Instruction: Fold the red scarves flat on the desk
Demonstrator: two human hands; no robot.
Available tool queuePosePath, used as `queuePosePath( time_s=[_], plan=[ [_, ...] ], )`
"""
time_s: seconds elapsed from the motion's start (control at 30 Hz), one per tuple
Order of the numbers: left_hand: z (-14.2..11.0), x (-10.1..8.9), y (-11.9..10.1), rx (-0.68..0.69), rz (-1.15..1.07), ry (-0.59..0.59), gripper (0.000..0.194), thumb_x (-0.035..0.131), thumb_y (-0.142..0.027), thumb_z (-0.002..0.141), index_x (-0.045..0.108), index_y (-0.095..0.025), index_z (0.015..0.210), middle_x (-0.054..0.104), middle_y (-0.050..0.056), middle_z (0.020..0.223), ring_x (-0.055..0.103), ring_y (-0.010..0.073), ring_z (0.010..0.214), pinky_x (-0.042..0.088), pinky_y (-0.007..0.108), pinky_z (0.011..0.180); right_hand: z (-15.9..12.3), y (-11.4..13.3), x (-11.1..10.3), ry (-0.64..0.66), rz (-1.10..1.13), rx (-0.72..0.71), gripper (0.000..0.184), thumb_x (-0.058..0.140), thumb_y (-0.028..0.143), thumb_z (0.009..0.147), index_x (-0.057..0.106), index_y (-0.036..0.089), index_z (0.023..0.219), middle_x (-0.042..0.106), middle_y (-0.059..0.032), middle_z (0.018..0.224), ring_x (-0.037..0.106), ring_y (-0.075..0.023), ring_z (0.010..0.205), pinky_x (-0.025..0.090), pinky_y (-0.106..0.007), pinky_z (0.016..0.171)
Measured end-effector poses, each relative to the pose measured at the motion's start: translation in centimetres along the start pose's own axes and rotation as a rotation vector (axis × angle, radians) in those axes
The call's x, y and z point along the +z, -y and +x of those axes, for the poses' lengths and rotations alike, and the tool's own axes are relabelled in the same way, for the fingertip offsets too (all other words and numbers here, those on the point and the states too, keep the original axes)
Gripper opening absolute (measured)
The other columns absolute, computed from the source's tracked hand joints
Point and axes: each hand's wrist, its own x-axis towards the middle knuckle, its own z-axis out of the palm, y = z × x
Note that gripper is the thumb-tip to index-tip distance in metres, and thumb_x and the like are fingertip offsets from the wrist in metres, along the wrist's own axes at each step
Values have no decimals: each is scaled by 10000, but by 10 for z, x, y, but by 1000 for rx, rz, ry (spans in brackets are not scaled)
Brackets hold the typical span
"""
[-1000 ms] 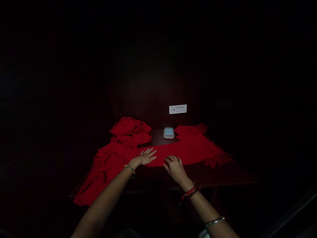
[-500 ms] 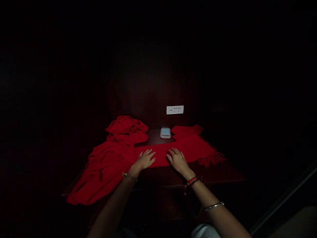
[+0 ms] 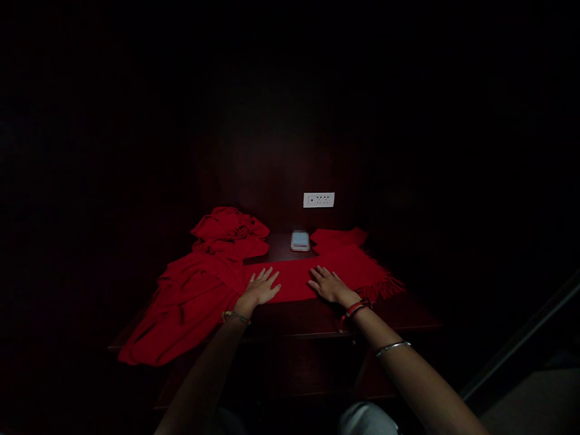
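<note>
The red scarf (image 3: 296, 280) lies on the dark desk (image 3: 399, 315), in front of the person, and crosses the desk from left to right. Its middle part is a flat, smooth band of even, plain red colour, and both hands are on this part. Toward the right side the band becomes wider, and it ends in a fringe (image 3: 388, 286) of thin, loose red strands. Behind this end there is another red layer (image 3: 339, 239), with angular corners, lying near the wall.

On the left, the red cloth (image 3: 190, 299) is loose and has many soft folds, and its lower part hangs over the front edge of the desk. Behind it a crumpled red heap (image 3: 229, 226) rises higher; I cannot tell if all of this is one piece.

The left hand (image 3: 263, 287) rests palm down on the band, its fingers spread wide, near the loose folds. The right hand (image 3: 329, 286) also lies palm down on the band, with fingers stretched and a little apart, nearer to the fringe. Neither hand grips the cloth. A phone (image 3: 299, 241) with a bright, blurred screen lies behind the band, below a white socket (image 3: 318, 200).
</note>
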Motion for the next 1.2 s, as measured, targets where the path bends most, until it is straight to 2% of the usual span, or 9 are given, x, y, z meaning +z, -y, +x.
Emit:
queuePosePath(
  time_s=[0.13, 0.3, 0.53, 0.63, 0.73, 0.87, 0.97, 1.07, 1.2],
  plan=[
    [-3, -3, -1, -137, -2, -46, 718, 234, -640, 753, 208, -234, 1344, 99, 52, 1424, 68, 269, 1291, 89, 484, 1014, 20, 21, 2, -99, 27, -178, 612, 166, 515, 858, 167, 167, 1360, 90, -84, 1426, 47, -221, 1295, 86, -413, 1029],
    [-5, -6, 1, -154, 3, -18, 756, 212, -675, 732, 204, -236, 1347, 116, 56, 1419, 89, 282, 1286, 102, 476, 1015, 56, 32, 17, 14, 45, -328, 629, 123, 539, 851, 127, 178, 1366, 86, -74, 1427, 39, -193, 1297, 88, -401, 1033],
    [-6, -9, -1, -159, 8, 21, 775, 201, -685, 725, 181, -231, 1352, 104, 59, 1418, 62, 287, 1288, 79, 481, 1015, 65, -46, 7, 27, -139, -38, 611, 145, 529, 853, 179, 183, 1355, 154, -93, 1413, 108, -197, 1290, 59, -418, 1032],
    [-4, -7, 0, -155, 7, 3, 775, 204, -689, 721, 189, -237, 1350, 108, 51, 1417, 67, 288, 1287, 83, 484, 1014, 58, -66, -1, -57, -176, -26, 569, 178, 481, 868, 239, 170, 1341, 188, -104, 1404, 96, -201, 1292, -10, -420, 1030],
    [-3, -6, 1, -160, 5, 1, 776, 206, -691, 718, 196, -238, 1348, 113, 46, 1416, 72, 287, 1287, 90, 486, 1012, 51, -53, 0, -128, -135, -144, 575, 151, 476, 875, 238, 149, 1341, 164, -103, 1410, 67, -192, 1296, 21, -400, 1037],
    [-5, -7, 1, -157, 2, -15, 762, 217, -684, 722, 212, -243, 1344, 126, 42, 1414, 83, 278, 1287, 93, 479, 1015, 40, -6, 13, -61, 46, -399, 596, 85, 524, 863, 133, 206, 1364, 61, -52, 1429, 25, -179, 1297, 68, -387, 1043],
    [-6, -8, 1, -160, 0, -12, 757, 219, -681, 724, 216, -245, 1343, 131, 40, 1413, 88, 273, 1288, 96, 475, 1016, 31, 9, 21, -17, 75, -520, 587, 85, 542, 856, 124, 248, 1362, 81, -27, 1428, 38, -172, 1297, 52, -380, 1048],
    [-7, -8, 1, -159, 2, -2, 753, 212, -680, 726, 205, -250, 1345, 127, 37, 1414, 87, 270, 1288, 94, 472, 1017, 28, -13, 21, 3, 25, -431, 592, 94, 547, 853, 154, 243, 1357, 105, -41, 1425, 42, -189, 1296, 46, -396, 1045],
    [-6, -8, 2, -159, 10, -7, 748, 214, -674, 731, 206, -247, 1345, 124, 38, 1416, 82, 269, 1289, 97, 467, 1017, 27, -66, 11, 3, -85, -162, 574, 136, 509, 868, 166, 212, 1358, 107, -81, 1422, 49, -216, 1294, 75, -413, 1036]
  ],
)
